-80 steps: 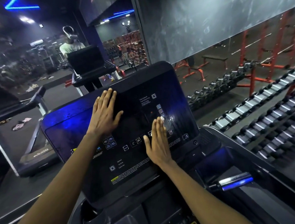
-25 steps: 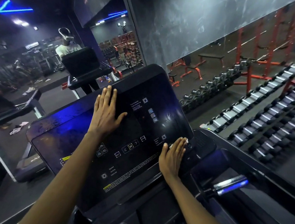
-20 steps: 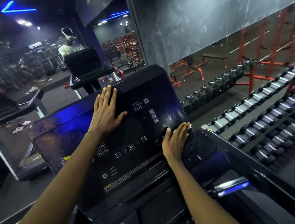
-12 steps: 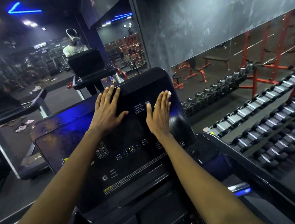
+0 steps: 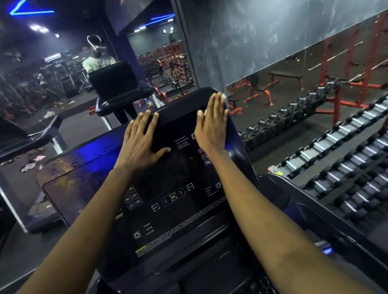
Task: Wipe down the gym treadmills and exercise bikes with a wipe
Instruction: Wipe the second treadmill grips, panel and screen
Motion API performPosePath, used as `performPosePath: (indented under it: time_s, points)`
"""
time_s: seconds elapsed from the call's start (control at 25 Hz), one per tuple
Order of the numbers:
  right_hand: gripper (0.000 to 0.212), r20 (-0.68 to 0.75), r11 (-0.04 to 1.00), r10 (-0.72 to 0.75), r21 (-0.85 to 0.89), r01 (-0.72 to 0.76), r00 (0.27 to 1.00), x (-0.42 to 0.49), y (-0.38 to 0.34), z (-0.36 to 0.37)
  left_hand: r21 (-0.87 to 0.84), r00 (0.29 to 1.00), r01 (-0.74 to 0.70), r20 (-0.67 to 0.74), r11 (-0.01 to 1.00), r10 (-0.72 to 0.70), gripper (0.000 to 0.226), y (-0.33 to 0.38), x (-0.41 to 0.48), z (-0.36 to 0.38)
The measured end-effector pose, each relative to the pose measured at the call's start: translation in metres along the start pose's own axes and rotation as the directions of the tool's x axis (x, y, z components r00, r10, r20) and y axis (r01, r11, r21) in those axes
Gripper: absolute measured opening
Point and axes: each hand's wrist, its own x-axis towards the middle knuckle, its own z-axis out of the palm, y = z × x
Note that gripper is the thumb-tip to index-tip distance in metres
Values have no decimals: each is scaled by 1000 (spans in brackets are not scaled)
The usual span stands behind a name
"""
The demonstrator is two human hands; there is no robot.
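Head view: treadmill console (image 5: 182, 227) button (image 5: 173, 196) reads "OK".

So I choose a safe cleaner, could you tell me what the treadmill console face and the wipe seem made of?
Console face: likely glossy black plastic or glass; it mirrors blue light. Wipe: seemingly thin white paper or cloth; only bits show beneath the right hand.

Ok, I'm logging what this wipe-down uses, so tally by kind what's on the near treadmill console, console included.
Hands: 2, left hand and right hand, both flat on the panel.
Wipe: 1, white, peeking out under the right hand's fingertips.
Treadmill console: 1.
Total: 4.
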Motion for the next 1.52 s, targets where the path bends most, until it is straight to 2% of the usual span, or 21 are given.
performPosePath:
  time_s: [0.2,0.36,0.44,0.56,0.72,0.88,1.04,1.2,1.28,1.36,1.52]
  points:
    - [62,9,998,42,-49,-41,999,-24,21,-6,27,1000,5,5,1000,-5,109,10,1,5]
    - [63,3,982,184,-50,-184,983,-67,39,-2,82,994,-93,57,992,88,109,27,1,10]
    - [63,4,976,212,-57,-211,977,-94,48,-1,85,992,-112,71,990,106,108,34,0,16]
    - [64,46,980,164,-125,-157,985,-120,70,-5,75,992,-106,72,992,100,107,37,-2,19]
    - [64,47,955,281,-115,-275,959,-146,82,-8,66,993,-100,69,993,96,104,40,-5,19]
    - [63,124,965,244,-133,-227,962,-179,99,-10,25,993,-92,71,995,90,100,46,-14,26]
    - [66,131,933,357,-105,-345,925,-193,104,-12,-26,996,-51,72,998,52,96,57,-30,39]
    - [67,226,957,268,-177,-231,937,-213,120,-22,-32,997,-36,66,999,38,93,60,-34,41]
    - [66,248,954,275,-191,-231,929,-220,132,-29,-34,997,-35,62,999,37,93,59,-34,40]
    - [65,263,958,279,-145,-248,923,-228,134,-31,-42,998,-32,55,999,34,93,59,-34,40]
    - [62,258,981,190,0,-196,947,-236,144,-37,-69,998,-24,54,997,28,93,60,-33,43]
